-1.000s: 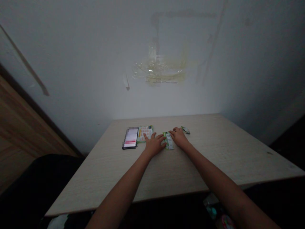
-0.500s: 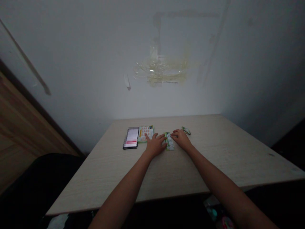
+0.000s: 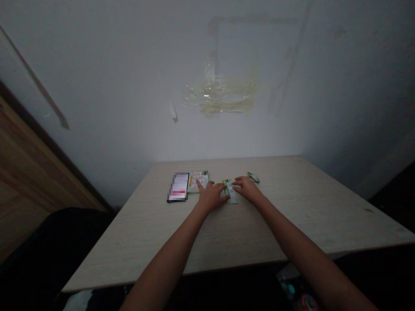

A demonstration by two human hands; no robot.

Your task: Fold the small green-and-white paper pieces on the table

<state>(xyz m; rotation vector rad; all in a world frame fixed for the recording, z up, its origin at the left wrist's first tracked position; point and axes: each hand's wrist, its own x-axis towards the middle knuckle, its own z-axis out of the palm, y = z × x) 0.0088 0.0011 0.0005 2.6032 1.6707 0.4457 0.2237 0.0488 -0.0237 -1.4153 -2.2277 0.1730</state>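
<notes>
A small green and white folded paper [image 3: 230,192] lies on the pale wooden table [image 3: 246,224]. My left hand [image 3: 210,197] lies flat with fingers spread, its fingertips on the paper's left edge. My right hand [image 3: 247,188] rests beside it, fingers stretched onto the paper's right edge. Both hands press down on the paper rather than grip it.
A phone [image 3: 178,187] lies left of my hands, with a printed colourful sheet [image 3: 197,181] beside it. A small dark green scrap [image 3: 253,176] sits past my right hand. A white wall with tape residue [image 3: 220,97] rises behind the table; a wooden panel [image 3: 22,168] stands left.
Both hands stay on the folded paper; my right hand's fingers have slid slightly leftward over it. The view has barely shifted.
</notes>
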